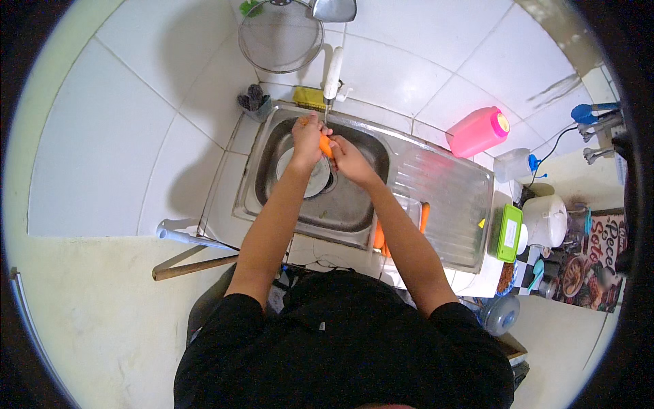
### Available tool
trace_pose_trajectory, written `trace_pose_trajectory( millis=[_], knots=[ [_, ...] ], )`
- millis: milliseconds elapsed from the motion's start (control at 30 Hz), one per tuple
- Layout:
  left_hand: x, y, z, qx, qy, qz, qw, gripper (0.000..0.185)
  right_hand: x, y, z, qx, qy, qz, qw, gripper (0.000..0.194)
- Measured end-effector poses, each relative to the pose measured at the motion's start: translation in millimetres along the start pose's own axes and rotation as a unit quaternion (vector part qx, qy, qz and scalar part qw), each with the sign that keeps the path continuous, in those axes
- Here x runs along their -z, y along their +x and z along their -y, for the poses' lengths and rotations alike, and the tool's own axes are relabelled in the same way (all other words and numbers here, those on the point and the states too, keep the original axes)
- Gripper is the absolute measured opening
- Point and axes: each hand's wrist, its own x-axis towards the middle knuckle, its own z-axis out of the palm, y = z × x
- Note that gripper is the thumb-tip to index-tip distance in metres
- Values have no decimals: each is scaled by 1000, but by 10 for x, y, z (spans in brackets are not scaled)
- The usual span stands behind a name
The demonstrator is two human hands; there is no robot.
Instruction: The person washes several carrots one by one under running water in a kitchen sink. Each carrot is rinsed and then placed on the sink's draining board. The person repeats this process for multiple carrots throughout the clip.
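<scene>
A carrot is held in both hands over a stainless steel sink basin, just below the faucet. My left hand grips it towards its upper left end. On its lower right part, my right hand has its thumb and fingers closed. Below my hands a white plate lies in the basin, partly covered by my left forearm. More carrots are in and beside a clear plastic container right of the basin, partly hidden by my right forearm.
A ribbed drainboard extends to the right, with a pink plastic container behind it. A green-lidded box stands past its right end. Behind the basin are a yellow sponge holder and a cup with scrubbers. A mesh strainer hangs above.
</scene>
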Motion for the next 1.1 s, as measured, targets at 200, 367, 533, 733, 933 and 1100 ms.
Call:
trace_pose_trajectory(
  millis=[200, 367, 533, 733, 933, 1100],
  knots=[
    [-142, -100, -20, -59, -4, -27, 998, 8, -140, -29, -118, 170, -107, -117, 973, 26],
    [-50, -153, -108, 31, -53, 109, 992, 17, -102, 5, -69, -10, 124, -105, 987, 34],
    [162, -57, -118, 102, -199, 258, 940, 22, 20, -60, 68, -270, 458, 96, 841, 40],
    [168, 127, -3, 75, -126, 106, 984, 17, 15, 69, 58, -187, 244, 63, 949, 35],
    [108, 368, 16, -64, 84, -111, 988, 24, -115, 238, 79, 227, -190, -121, 947, 33],
    [156, 151, 84, -152, 358, -40, 920, 38, -15, 407, 351, 92, -55, -181, 978, 33]
  ],
)
